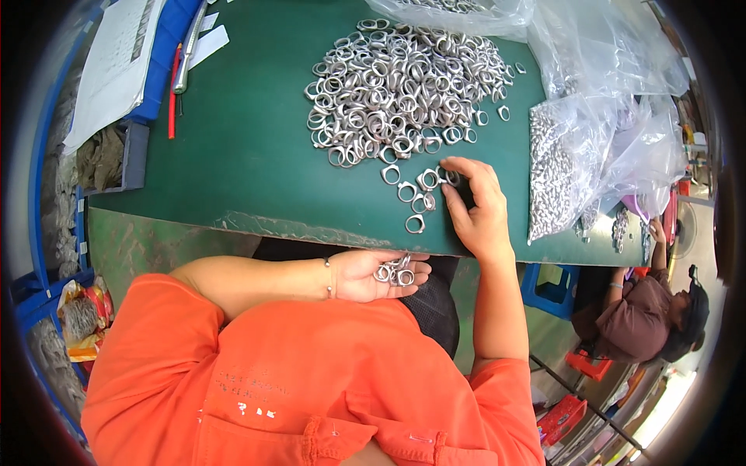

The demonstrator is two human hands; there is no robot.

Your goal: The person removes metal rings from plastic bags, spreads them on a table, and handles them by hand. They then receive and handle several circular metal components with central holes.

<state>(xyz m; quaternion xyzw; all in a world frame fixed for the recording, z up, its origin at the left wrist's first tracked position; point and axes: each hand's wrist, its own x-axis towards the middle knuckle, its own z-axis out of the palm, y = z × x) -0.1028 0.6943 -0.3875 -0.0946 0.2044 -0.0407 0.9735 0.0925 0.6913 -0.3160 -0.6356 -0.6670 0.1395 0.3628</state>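
Observation:
A big heap of silver-grey metal rings (pixel 404 89) lies on the green tabletop. Several loose rings (pixel 415 224) are strung out from the heap toward the near edge. My left hand (pixel 373 275) is palm up just below that edge, cradling a few metal rings (pixel 395 272) on the palm and fingers. Over the table, my right hand (pixel 480 203) has its thumb and forefinger around a metal ring (pixel 451 178) beside the loose ones. Part of that ring is hidden by the fingers.
Clear plastic bags (pixel 552 171) full of small metal pieces stand along the table's right side. A red pen (pixel 172 93), a metal tool (pixel 183 70) and a grey bin (pixel 134 158) are at the left. A person (pixel 637 318) sits at the far right near a blue stool (pixel 549 290).

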